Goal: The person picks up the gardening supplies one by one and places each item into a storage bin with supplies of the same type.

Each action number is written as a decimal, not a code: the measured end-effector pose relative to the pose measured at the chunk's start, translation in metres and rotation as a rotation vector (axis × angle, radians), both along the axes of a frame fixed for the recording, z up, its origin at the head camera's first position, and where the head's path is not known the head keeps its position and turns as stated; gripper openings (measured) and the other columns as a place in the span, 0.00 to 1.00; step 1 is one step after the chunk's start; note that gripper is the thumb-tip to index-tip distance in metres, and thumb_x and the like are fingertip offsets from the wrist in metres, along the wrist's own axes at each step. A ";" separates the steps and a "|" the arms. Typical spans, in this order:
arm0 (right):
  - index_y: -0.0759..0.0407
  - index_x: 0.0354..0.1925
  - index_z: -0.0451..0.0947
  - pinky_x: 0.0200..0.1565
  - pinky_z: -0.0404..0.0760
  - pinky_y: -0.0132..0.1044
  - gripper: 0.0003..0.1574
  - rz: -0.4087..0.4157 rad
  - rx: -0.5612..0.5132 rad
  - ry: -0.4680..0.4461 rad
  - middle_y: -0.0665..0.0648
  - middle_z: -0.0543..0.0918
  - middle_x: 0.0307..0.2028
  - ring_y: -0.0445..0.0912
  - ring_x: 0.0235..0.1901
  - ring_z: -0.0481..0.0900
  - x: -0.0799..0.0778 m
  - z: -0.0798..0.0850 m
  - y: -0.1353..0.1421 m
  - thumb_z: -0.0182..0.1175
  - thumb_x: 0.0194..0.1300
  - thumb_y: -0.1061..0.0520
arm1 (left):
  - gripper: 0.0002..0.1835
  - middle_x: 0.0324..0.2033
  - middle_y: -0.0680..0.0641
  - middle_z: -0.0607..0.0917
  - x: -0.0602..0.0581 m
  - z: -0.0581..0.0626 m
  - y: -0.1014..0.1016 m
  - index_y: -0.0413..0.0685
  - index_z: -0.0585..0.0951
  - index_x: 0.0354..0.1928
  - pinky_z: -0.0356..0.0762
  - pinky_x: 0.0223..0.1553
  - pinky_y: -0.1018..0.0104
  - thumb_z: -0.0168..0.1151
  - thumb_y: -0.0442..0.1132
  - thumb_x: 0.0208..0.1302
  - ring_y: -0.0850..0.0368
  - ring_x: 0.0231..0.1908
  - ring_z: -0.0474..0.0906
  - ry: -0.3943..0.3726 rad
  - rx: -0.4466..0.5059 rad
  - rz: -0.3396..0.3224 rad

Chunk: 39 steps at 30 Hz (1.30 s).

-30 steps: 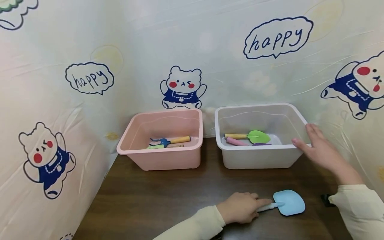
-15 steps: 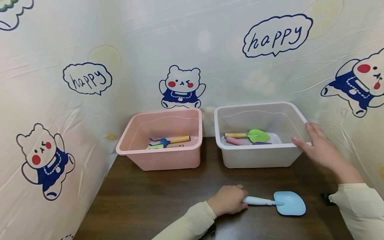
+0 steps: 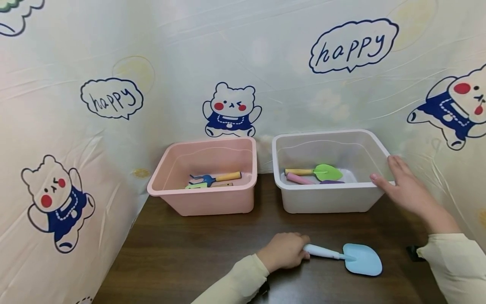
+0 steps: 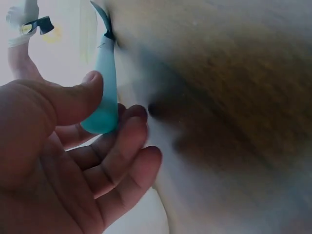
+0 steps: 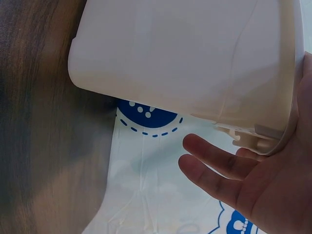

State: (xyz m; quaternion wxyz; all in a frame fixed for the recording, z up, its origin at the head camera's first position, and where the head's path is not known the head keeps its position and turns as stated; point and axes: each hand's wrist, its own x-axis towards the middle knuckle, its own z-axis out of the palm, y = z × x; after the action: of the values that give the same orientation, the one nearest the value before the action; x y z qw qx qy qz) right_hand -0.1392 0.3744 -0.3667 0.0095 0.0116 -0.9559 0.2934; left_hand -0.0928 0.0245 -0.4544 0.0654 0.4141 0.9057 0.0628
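My left hand (image 3: 285, 251) pinches the end of a small shovel's pale handle between thumb and fingers, low over the front of the table. The shovel (image 3: 362, 259) has a light blue blade pointing right; in the left wrist view the handle (image 4: 105, 73) runs up from the thumb and its end looks teal. My right hand (image 3: 408, 190) rests at the front right corner of the white bin (image 3: 326, 200), thumb over the front rim. Its other fingers (image 5: 214, 180) stretch out straight beside the wall. Inside that bin lie a green trowel (image 3: 327, 172), a pink handle (image 3: 300, 179) and a purple piece.
Left of the white bin stands a pink bin (image 3: 212, 203) holding a blue hand rake (image 3: 206, 180), a light green tool and wooden handles. Both bins stand at the back of the brown table (image 3: 171, 253), against a printed cloth backdrop (image 3: 182, 50).
My left hand has slid left from near the blade to the handle's end. The shovel has shifted slightly left and turned, its blade nearer me. My right hand stays at the bin corner.
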 end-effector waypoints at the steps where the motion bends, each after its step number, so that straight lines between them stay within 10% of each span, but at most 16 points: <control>1: 0.65 0.78 0.25 0.57 0.44 0.81 0.61 0.000 -0.002 0.000 0.73 0.26 0.76 0.78 0.71 0.32 0.000 0.000 0.000 0.48 0.76 0.32 | 0.09 0.32 0.59 0.82 0.000 0.000 0.000 0.57 0.81 0.41 0.75 0.29 0.69 0.66 0.52 0.69 0.67 0.34 0.79 0.005 0.003 0.001; 39: 0.63 0.79 0.26 0.56 0.45 0.82 0.60 -0.005 -0.005 0.013 0.76 0.30 0.76 0.81 0.69 0.37 0.004 0.000 -0.001 0.47 0.76 0.32 | 0.14 0.38 0.59 0.84 -0.006 -0.013 -0.018 0.54 0.85 0.52 0.76 0.30 0.72 0.63 0.50 0.71 0.67 0.34 0.80 0.107 0.211 0.043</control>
State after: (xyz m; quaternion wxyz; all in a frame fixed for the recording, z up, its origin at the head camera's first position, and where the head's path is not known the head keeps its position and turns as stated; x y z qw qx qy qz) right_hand -0.1356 0.3735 -0.3662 0.0162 0.0112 -0.9551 0.2957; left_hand -0.0991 0.0062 -0.4675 -0.0284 0.4019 0.9049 0.1369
